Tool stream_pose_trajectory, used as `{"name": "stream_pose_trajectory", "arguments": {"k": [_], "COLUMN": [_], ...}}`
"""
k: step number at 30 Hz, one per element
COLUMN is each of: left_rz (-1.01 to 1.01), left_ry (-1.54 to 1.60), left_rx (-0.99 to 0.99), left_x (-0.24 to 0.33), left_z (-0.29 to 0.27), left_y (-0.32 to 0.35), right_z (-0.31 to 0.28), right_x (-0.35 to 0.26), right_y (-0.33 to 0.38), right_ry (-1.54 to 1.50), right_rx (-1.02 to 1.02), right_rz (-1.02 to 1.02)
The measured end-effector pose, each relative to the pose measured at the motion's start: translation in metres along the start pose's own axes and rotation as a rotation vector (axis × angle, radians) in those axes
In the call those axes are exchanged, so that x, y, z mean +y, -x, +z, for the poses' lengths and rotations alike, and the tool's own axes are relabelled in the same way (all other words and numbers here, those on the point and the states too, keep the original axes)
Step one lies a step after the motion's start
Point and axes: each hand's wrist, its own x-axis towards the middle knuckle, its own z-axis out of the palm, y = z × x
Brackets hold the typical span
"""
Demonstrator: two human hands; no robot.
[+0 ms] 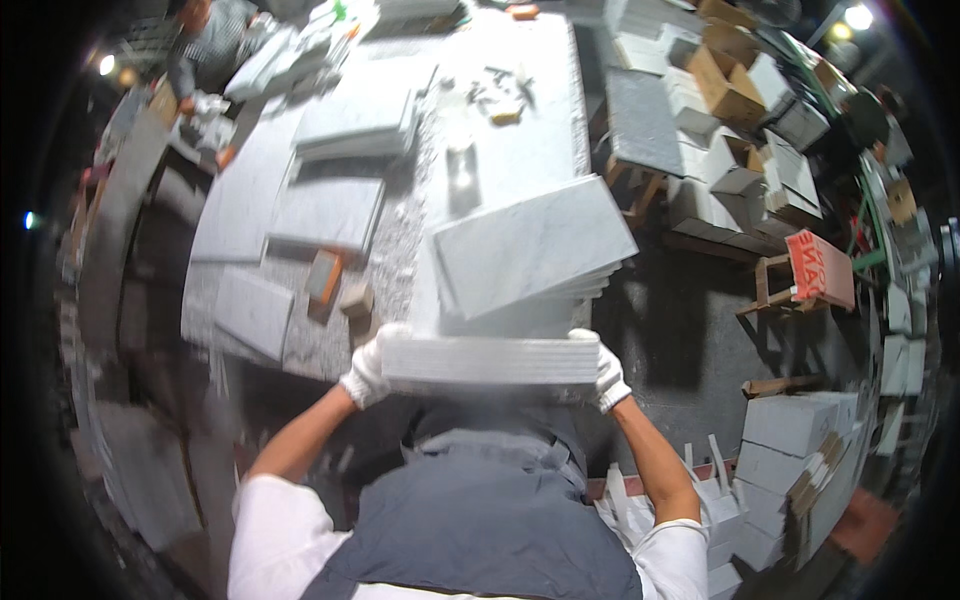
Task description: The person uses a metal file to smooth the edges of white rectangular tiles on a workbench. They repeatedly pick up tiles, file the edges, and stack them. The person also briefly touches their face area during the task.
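Both my hands wear white knit gloves. Between them stands a stack of several pale stone tiles (490, 361), its layered edges facing up, at the near edge of the worktable. My left hand (369, 366) grips the left end of the stack, and my right hand (604, 370) grips the right end. Just beyond it lies a second stack of white-grey marble tiles (535, 243), turned askew on the table. An orange and grey block (323, 278) and a small tan block (356, 299) rest left of my left hand.
More marble tiles (330, 213) lie on the dusty worktable (400, 215) at left. Small scraps (495, 92) sit farther back. Another person (215, 45) is at far left. Cardboard boxes (725, 80), a stool with an orange sheet (822, 268) and white boxes (785, 440) stand at right.
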Motion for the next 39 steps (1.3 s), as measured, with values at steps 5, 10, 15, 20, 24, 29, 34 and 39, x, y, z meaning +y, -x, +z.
{"name": "stream_pose_trajectory", "arguments": {"k": [5, 10, 15, 20, 24, 29, 34, 39], "left_rz": [-0.158, -0.211, -0.538, -0.587, -0.500, -0.514, -0.749, -0.628], "left_ry": [0.282, 0.131, 0.445, 0.527, 0.534, 0.472, 0.306, 0.316], "left_rx": [-0.045, -0.138, 0.015, 0.115, 0.066, 0.012, -0.010, -0.102], "left_x": [0.045, 0.096, 0.185, 0.272, 0.312, 0.325, 0.317, 0.286], "left_z": [-0.002, 0.014, 0.077, 0.157, 0.200, 0.222, 0.233, 0.226], "left_y": [-0.006, -0.007, -0.012, -0.065, -0.116, -0.174, -0.239, -0.337], "right_z": [-0.022, -0.068, -0.158, -0.261, -0.342, -0.385, -0.424, -0.468], "right_x": [-0.018, -0.037, -0.034, -0.013, -0.006, -0.018, -0.012, 0.027], "right_y": [-0.004, 0.019, 0.054, 0.097, 0.111, 0.115, 0.091, 0.024], "right_ry": [0.166, 0.615, 0.333, -0.653, -0.321, -0.230, -0.101, 0.226], "right_rx": [-0.201, -0.541, -0.600, -0.308, -0.275, -0.154, -0.142, 0.044], "right_rz": [0.025, 0.092, -0.067, 0.305, 0.160, 0.456, 0.399, 0.275]}}
